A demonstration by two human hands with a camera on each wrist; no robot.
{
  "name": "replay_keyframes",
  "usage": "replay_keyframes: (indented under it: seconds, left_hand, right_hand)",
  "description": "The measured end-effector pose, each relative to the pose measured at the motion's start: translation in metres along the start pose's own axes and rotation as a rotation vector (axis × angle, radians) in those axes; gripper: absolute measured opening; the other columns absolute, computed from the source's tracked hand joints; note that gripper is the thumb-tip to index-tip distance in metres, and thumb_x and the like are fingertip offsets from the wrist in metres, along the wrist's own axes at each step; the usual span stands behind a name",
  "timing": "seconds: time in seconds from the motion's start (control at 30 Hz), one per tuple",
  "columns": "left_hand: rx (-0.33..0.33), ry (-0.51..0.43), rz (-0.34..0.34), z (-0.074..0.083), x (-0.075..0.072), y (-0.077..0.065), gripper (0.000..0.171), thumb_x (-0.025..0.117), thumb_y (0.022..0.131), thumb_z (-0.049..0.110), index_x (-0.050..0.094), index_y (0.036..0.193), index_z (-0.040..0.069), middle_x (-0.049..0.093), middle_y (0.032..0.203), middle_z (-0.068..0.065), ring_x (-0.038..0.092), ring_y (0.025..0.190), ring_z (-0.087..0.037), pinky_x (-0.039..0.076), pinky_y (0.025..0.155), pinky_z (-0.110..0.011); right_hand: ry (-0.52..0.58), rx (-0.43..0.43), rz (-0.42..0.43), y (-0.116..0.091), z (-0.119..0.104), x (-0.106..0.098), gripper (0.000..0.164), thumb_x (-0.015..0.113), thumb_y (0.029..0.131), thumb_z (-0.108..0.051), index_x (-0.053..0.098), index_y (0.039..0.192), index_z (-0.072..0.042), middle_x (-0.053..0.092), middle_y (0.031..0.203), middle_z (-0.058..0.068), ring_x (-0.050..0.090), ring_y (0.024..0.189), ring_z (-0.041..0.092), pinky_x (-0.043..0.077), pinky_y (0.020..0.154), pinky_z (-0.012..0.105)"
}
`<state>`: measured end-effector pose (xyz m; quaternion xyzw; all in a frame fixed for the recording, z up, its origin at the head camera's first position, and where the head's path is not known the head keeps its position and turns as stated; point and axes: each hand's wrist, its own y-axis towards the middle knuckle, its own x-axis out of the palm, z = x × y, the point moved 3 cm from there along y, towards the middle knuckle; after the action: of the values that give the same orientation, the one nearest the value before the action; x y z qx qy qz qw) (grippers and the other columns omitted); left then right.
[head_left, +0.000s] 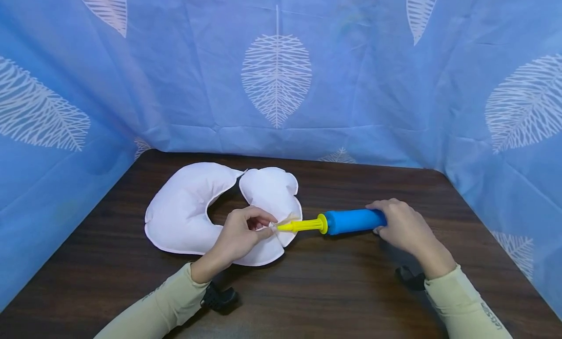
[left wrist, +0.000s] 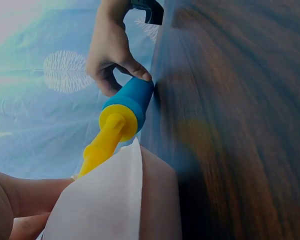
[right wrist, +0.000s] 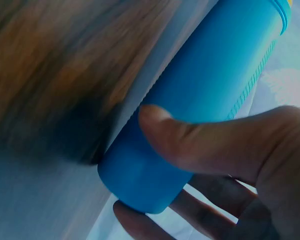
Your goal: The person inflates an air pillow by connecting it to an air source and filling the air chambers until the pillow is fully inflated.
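A white U-shaped inflatable neck pillow (head_left: pixel 175 217) lies puffed up on the dark wooden table. At its right arm, my left hand (head_left: pixel 240 232) pinches the small valve (head_left: pixel 272 227) between thumb and fingers. The yellow nozzle (head_left: pixel 303 225) of a blue hand pump (head_left: pixel 353 221) meets that valve; how deep it sits is hidden by the fingers. My right hand (head_left: pixel 401 226) grips the far end of the blue barrel. In the right wrist view the thumb (right wrist: pixel 190 145) lies across the barrel, with fingers curled beneath it.
The wooden table (head_left: pixel 342 285) is enclosed at the back and sides by a blue curtain (head_left: pixel 364 85) with white leaf prints. A black wrist strap mount (head_left: pixel 219 297) hangs under the left wrist, another (head_left: pixel 410 279) under the right.
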<state>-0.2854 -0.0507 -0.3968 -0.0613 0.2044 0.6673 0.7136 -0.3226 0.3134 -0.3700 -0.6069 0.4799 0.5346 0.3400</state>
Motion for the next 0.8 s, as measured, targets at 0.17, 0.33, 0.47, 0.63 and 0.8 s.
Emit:
replay_keyframes:
  seconds: [0.17, 0.33, 0.47, 0.63, 0.8]
  left_hand:
    - [-0.004, 0.006, 0.002, 0.000, 0.000, 0.001, 0.015, 0.082, 0.087, -0.001, 0.085, 0.096, 0.011, 0.075, 0.086, -0.001, 0.056, 0.075, -0.016, 0.045, 0.067, -0.022]
    - [-0.004, 0.006, 0.006, 0.001, -0.001, 0.000, 0.015, 0.082, 0.087, -0.001, 0.085, 0.096, 0.011, 0.075, 0.086, -0.001, 0.056, 0.075, -0.016, 0.045, 0.067, -0.022]
    - [-0.003, 0.009, 0.012, 0.000, -0.001, 0.000, 0.015, 0.081, 0.087, -0.001, 0.085, 0.096, 0.011, 0.075, 0.086, -0.002, 0.056, 0.074, -0.016, 0.045, 0.067, -0.023]
    - [-0.006, 0.014, 0.014, 0.000, -0.001, 0.002, 0.015, 0.081, 0.088, -0.001, 0.085, 0.097, 0.011, 0.076, 0.087, -0.001, 0.056, 0.074, -0.016, 0.046, 0.067, -0.023]
    - [-0.005, 0.021, 0.020, 0.000, -0.002, 0.001, 0.015, 0.081, 0.088, -0.001, 0.085, 0.096, 0.011, 0.076, 0.086, -0.001, 0.056, 0.074, -0.016, 0.045, 0.067, -0.023]
  right_hand:
    - [-0.020, 0.071, 0.010, -0.002, 0.022, -0.006, 0.051, 0.082, 0.085, 0.000, 0.068, 0.134, 0.004, 0.064, 0.135, 0.037, 0.062, 0.120, 0.056, 0.054, 0.090, 0.072]
    - [0.001, 0.135, 0.012, -0.006, 0.050, -0.011, 0.050, 0.079, 0.085, 0.002, 0.067, 0.134, 0.004, 0.062, 0.135, 0.041, 0.059, 0.119, 0.061, 0.051, 0.089, 0.075]
    - [0.000, 0.173, 0.023, -0.009, 0.068, -0.015, 0.047, 0.075, 0.087, 0.002, 0.066, 0.133, 0.005, 0.060, 0.135, 0.042, 0.058, 0.116, 0.061, 0.049, 0.087, 0.076]
    - [-0.012, 0.220, 0.020, -0.014, 0.082, -0.019, 0.046, 0.073, 0.087, 0.002, 0.065, 0.131, 0.007, 0.058, 0.134, 0.044, 0.058, 0.110, 0.058, 0.048, 0.086, 0.076]
    - [-0.012, 0.237, 0.001, -0.014, 0.086, -0.020, 0.046, 0.072, 0.088, 0.001, 0.064, 0.132, 0.007, 0.058, 0.135, 0.044, 0.057, 0.108, 0.056, 0.047, 0.088, 0.077]
